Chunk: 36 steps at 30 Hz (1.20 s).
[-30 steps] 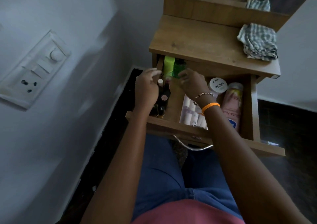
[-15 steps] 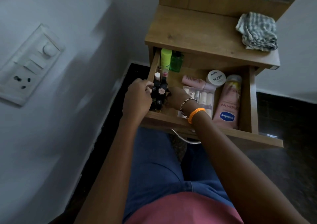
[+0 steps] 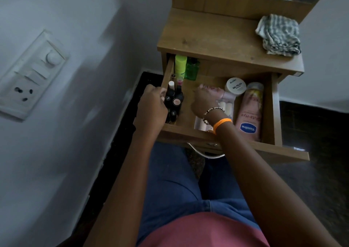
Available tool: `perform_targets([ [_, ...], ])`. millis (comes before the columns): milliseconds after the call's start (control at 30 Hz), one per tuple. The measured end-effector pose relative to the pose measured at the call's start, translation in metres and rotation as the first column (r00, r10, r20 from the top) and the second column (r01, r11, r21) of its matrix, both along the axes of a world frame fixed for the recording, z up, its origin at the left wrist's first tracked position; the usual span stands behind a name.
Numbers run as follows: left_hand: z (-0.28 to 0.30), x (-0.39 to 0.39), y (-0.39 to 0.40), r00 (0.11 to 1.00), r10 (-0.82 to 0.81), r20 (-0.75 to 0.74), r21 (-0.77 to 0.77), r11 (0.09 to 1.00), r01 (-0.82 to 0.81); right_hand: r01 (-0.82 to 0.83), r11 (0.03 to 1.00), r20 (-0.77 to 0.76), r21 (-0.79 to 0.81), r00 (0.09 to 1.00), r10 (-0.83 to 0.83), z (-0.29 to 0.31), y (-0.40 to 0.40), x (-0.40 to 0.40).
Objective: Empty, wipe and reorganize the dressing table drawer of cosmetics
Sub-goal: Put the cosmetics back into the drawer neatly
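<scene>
The wooden drawer (image 3: 188, 133) of the dressing table stands pulled open over my lap. Several dark nail polish bottles (image 3: 176, 101) cluster at its left side. My left hand (image 3: 153, 107) curls around their left edge, thumb against one bottle. My right hand (image 3: 204, 101) is blurred in the drawer's middle, back up, its fingertips over a pink tube (image 3: 225, 94) and hidden. Under its wrist lies a clear pack of white pieces (image 3: 228, 106). A white nail polish remover jar (image 3: 235, 86) and a pink Vaseline lotion bottle (image 3: 250, 114) lie at the right.
A yellow-green bottle (image 3: 180, 64) and a dark green bottle (image 3: 192, 70) stand at the drawer's back left. A checked cloth (image 3: 279, 36) lies on the table top (image 3: 207, 36). The wall with a switchboard (image 3: 32, 76) is close on the left.
My right hand has left the nail polish bottles and moved right and back to the pink tube. My left hand stays at the bottles.
</scene>
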<state>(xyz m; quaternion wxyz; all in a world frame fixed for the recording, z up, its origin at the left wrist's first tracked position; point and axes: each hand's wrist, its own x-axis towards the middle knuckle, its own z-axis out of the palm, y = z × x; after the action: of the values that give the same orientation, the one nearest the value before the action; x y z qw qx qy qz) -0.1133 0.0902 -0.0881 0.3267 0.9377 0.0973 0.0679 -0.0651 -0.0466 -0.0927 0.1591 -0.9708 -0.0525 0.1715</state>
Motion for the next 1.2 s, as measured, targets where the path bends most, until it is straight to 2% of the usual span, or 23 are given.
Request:
perform_targets([
  [33, 0.003, -0.001, -0.004, 1.0, -0.001, 0.028, 0.003, 1.0, 0.001, 0.04, 0.999, 0.092, -0.017, 0.995, -0.038, 0.0, -0.01, 0.006],
  [100, 0.007, -0.004, -0.016, 0.995, -0.044, 0.09, 0.014, 0.999, 0.043, 0.09, 0.996, 0.177, -0.021, 0.981, -0.085, -0.001, -0.027, 0.018],
  [167, 0.012, -0.006, -0.032, 0.984, -0.109, 0.142, 0.0, 0.994, 0.11, 0.022, 0.997, 0.147, -0.075, 0.989, -0.01, -0.004, -0.04, 0.034],
  [233, 0.018, -0.009, -0.05, 0.979, -0.185, 0.091, -0.006, 0.982, 0.186, -0.074, 0.995, 0.073, -0.069, 0.994, 0.079, -0.007, -0.046, 0.047],
  [300, 0.015, -0.009, -0.065, 0.948, -0.305, -0.093, -0.012, 0.952, 0.306, -0.168, 0.982, 0.021, -0.088, 0.985, 0.17, -0.012, -0.049, 0.055],
  [333, 0.012, -0.007, -0.071, 0.903, -0.371, -0.219, -0.014, 0.926, 0.377, -0.209, 0.971, -0.002, -0.115, 0.978, 0.21, -0.014, -0.05, 0.057],
  [433, 0.011, 0.0, -0.077, 0.692, -0.46, -0.556, -0.042, 0.847, 0.53, -0.249, 0.957, 0.002, -0.147, 0.968, 0.252, -0.019, -0.055, 0.06],
  [500, 0.018, 0.006, -0.08, 0.546, -0.463, -0.699, -0.043, 0.788, 0.614, -0.254, 0.954, 0.014, -0.16, 0.966, 0.259, -0.022, -0.059, 0.062],
  [567, 0.02, 0.008, -0.081, 0.48, -0.459, -0.748, -0.059, 0.766, 0.64, -0.253, 0.951, 0.016, -0.176, 0.966, 0.259, -0.028, -0.062, 0.065],
  [800, 0.003, 0.01, -0.075, 0.514, -0.422, -0.747, -0.103, 0.837, 0.537, -0.224, 0.965, 0.0, -0.139, 0.974, 0.226, -0.023, -0.064, 0.06],
  [867, 0.007, 0.004, -0.074, 0.595, -0.457, -0.661, -0.091, 0.836, 0.541, -0.208, 0.971, -0.007, -0.118, 0.978, 0.208, -0.007, -0.065, 0.052],
  [967, 0.015, -0.01, -0.069, 0.765, -0.478, -0.431, 0.14, 0.802, 0.581, -0.159, 0.986, 0.074, -0.047, 0.984, 0.162, 0.023, -0.078, 0.031],
  [1033, 0.019, -0.025, -0.065, 0.813, -0.452, -0.366, 0.156, 0.832, 0.533, -0.144, 0.988, 0.133, 0.056, 0.982, 0.135, 0.037, -0.091, 0.009],
  [1100, 0.023, -0.04, -0.062, 0.792, -0.432, -0.432, 0.124, 0.841, 0.526, -0.086, 0.991, 0.143, 0.107, 0.987, 0.07, 0.041, -0.101, -0.02],
  [1200, 0.02, -0.055, -0.06, 0.748, -0.412, -0.52, 0.18, 0.803, 0.568, -0.06, 0.996, 0.093, 0.07, 0.994, 0.054, 0.037, -0.108, -0.068],
])
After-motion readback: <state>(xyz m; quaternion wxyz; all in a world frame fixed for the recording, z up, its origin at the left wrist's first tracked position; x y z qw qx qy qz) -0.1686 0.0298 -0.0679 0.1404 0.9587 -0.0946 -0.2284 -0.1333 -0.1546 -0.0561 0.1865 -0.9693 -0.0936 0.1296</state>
